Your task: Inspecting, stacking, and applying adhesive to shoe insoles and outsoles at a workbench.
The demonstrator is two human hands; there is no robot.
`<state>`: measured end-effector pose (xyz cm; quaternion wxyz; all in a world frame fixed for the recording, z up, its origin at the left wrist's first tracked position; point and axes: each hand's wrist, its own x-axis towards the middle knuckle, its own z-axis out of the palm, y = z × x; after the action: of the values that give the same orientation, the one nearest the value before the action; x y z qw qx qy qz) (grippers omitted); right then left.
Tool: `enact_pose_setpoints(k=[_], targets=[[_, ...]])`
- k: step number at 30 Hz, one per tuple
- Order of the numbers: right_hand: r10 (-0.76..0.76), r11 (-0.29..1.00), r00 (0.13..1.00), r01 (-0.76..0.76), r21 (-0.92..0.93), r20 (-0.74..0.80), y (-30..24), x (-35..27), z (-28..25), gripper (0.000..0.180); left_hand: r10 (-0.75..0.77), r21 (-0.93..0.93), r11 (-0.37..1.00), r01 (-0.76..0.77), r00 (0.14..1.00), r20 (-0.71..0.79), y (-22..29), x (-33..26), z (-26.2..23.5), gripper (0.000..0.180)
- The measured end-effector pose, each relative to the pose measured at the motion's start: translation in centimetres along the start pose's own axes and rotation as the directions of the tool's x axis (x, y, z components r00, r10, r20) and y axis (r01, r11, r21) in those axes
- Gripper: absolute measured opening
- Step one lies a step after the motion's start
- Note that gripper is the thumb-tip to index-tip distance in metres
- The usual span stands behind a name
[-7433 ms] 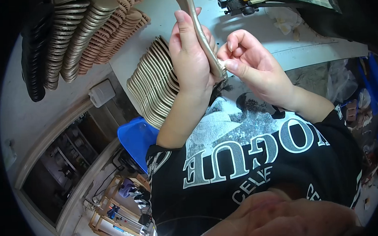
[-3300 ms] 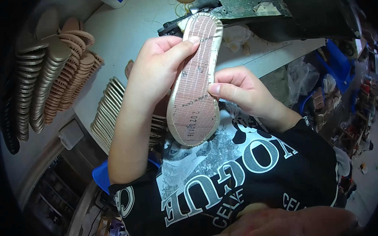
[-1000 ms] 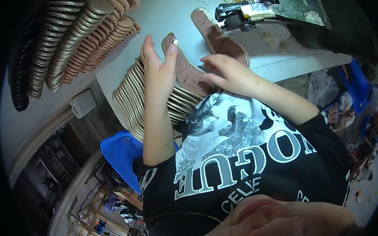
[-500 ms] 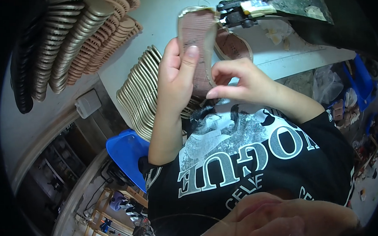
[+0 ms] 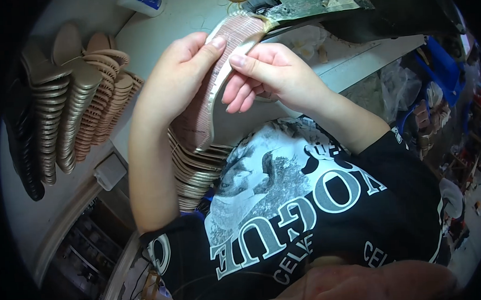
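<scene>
Both hands hold a shoe insole (image 5: 200,115) with a ribbed pinkish underside and a pale wrapped edge. My left hand (image 5: 181,72) is closed round its left side, the thumb pressed on the ribbed face. My right hand (image 5: 274,71) pinches the right edge with the thumb and forefinger, its other fingers curled below. The insole's far end meets the tip of a worn dark green machine arm (image 5: 320,4); the exact contact is hard to make out. A row of gold-edged insoles (image 5: 196,179) lies under my left forearm, partly hidden.
Stacks of gold insoles (image 5: 77,93), tan insoles (image 5: 109,88) and black ones (image 5: 23,143) stand at the left. A white bottle (image 5: 143,3) lies on the pale table (image 5: 165,30). At right are a clear plastic bag (image 5: 399,87) and a blue crate (image 5: 443,69).
The insole has tilted, and its near end has swung left. My right hand has moved up from the near end to the right edge. The view has shifted, with the machine arm now higher.
</scene>
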<state>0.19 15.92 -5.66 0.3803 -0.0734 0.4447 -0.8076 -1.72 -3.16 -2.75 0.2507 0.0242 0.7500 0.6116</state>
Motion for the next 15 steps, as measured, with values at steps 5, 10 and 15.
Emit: enact_pose_setpoints(k=[5, 10, 15], targets=[[0.048, 0.999, 0.999, -0.048, 0.005, 0.005, -1.2, 0.1, -0.6, 0.036, -0.218, 0.097, 0.972, 0.212, 0.974, 0.057, 2.1, 0.3, -0.5, 0.028], [0.115, 0.987, 0.993, -0.116, -0.109, -0.014, -3.1, -0.6, -2.6, 0.031, -0.295, 0.100, 0.951, 0.292, 0.955, 0.019, 4.5, 0.0, 1.0, 0.042], [0.095, 0.955, 0.992, -0.114, -0.274, -0.082, -4.5, -2.7, -4.9, 0.034, -0.450, 0.053, 0.893, 0.447, 0.892, 0.037, 4.9, 0.5, 2.7, 0.056]])
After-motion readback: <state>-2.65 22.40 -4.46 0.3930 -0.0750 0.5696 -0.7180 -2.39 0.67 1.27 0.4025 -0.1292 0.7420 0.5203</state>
